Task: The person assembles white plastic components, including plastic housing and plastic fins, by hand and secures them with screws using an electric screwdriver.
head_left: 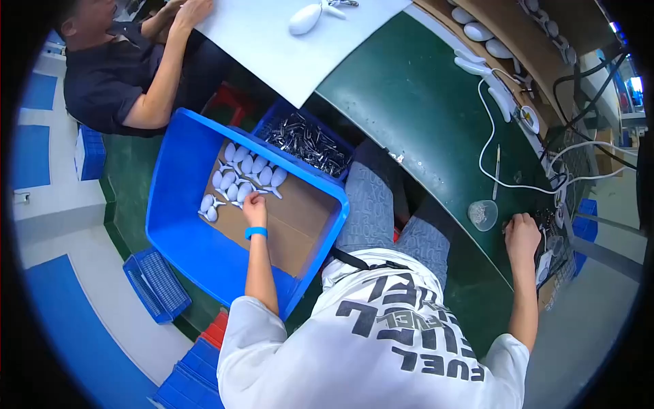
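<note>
Inside a large blue bin (252, 138), my left hand (255, 210) reaches down with its fingers drawn together at a white egg-shaped part (244, 193). How firmly they grip it is partly hidden. Beside that hand several more white egg-shaped parts (259, 164), with thin tails, lie in rows on a brown cardboard sheet (289, 235). On the green table at the right rests my right hand (522, 236), its fingers curled downward next to small dark pieces (545, 219). Whatever its fingertips hold is too small to make out. A clear cup of tiny pieces (482, 215) stands just beyond it.
A blue crate of shiny metal parts (306, 143) sits behind the bin. Across the green table (409, 88) runs a white cable (485, 146), near a thin pen-like tool (496, 170). A co-worker (116, 75) sits at a white-topped table (272, 48). Blue baskets (158, 285) stand at left.
</note>
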The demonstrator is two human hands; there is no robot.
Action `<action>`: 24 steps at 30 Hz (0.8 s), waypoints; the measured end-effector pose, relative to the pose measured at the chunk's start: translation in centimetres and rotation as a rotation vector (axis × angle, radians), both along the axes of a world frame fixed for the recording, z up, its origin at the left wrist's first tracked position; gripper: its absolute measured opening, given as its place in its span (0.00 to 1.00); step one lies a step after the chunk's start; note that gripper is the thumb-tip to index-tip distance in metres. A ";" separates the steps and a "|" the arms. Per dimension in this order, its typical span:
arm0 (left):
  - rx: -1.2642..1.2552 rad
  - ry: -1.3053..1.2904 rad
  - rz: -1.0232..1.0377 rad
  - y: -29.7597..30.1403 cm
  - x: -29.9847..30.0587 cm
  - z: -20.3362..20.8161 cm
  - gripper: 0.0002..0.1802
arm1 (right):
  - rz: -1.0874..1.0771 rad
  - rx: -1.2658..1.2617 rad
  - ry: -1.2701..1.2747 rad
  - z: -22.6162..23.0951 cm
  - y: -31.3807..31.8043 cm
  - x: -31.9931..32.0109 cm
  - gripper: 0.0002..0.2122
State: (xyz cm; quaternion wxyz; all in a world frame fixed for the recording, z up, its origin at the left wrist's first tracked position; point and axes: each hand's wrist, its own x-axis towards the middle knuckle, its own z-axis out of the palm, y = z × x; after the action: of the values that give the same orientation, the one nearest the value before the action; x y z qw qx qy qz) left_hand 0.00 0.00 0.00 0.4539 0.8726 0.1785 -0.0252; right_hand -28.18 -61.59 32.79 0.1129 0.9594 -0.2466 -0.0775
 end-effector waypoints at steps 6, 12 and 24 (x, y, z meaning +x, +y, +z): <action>0.353 0.205 -0.525 7.4 6.3 -13.7 0.27 | -0.057 0.026 -0.145 -0.5 0.9 0.0 0.06; -0.692 0.715 0.417 -3.6 9.7 -13.3 0.20 | -0.236 0.078 -0.144 -1.9 1.3 -0.5 0.12; -1.210 0.464 -0.076 -10.5 18.2 2.1 0.22 | -0.445 0.351 -0.628 -0.1 4.5 -1.0 0.08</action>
State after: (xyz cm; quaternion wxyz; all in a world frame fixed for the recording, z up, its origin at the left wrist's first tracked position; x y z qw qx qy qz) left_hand 18.22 -10.46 2.09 0.8138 0.4402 0.1953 -0.3252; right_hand -29.15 -57.04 32.70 -0.1525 0.8645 -0.4530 0.1553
